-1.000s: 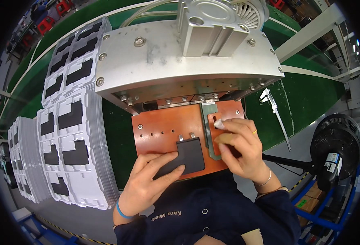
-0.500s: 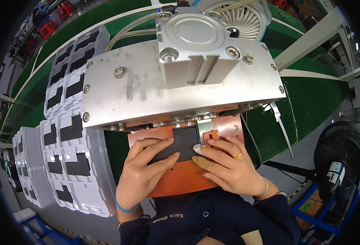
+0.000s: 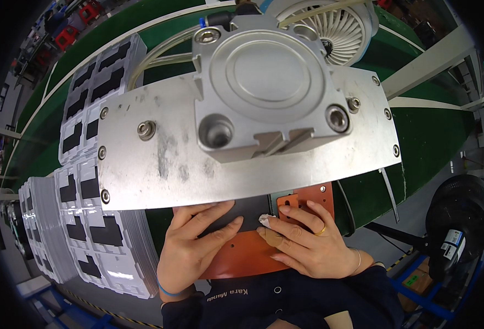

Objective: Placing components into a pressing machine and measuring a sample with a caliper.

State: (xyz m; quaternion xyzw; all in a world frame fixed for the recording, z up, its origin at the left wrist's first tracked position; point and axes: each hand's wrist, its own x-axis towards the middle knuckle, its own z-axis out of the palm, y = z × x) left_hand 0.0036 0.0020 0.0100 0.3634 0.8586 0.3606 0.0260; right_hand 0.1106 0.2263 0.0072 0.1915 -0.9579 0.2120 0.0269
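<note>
A flat black sheet (image 3: 249, 218) lies on the orange base plate (image 3: 236, 252), its far part under the metal press head (image 3: 170, 159). My left hand (image 3: 190, 247) grips the sheet's left side, thumb and fingertips on it. Beside the sheet's right edge is a small orange slotted block (image 3: 287, 201). My right hand (image 3: 313, 247) has its fingers stretched over the block and the sheet's near right corner. One fingertip carries a white wrapping (image 3: 264, 220), and a tan cover (image 3: 273, 237) shows on another finger. The far fingertips of my left hand are partly hidden by the press.
Stacks of white plastic trays (image 3: 124, 268) with black pieces stand at the left. A silver cylinder block (image 3: 266, 82) sits on the press. A caliper-like tool (image 3: 390, 194) lies on the green table (image 3: 428, 131); a black fan (image 3: 456, 219) stands at the right.
The press head and cylinder now look larger and lower in view, covering more of the sheet and block. Both hands keep nearly the same place on the pieces.
</note>
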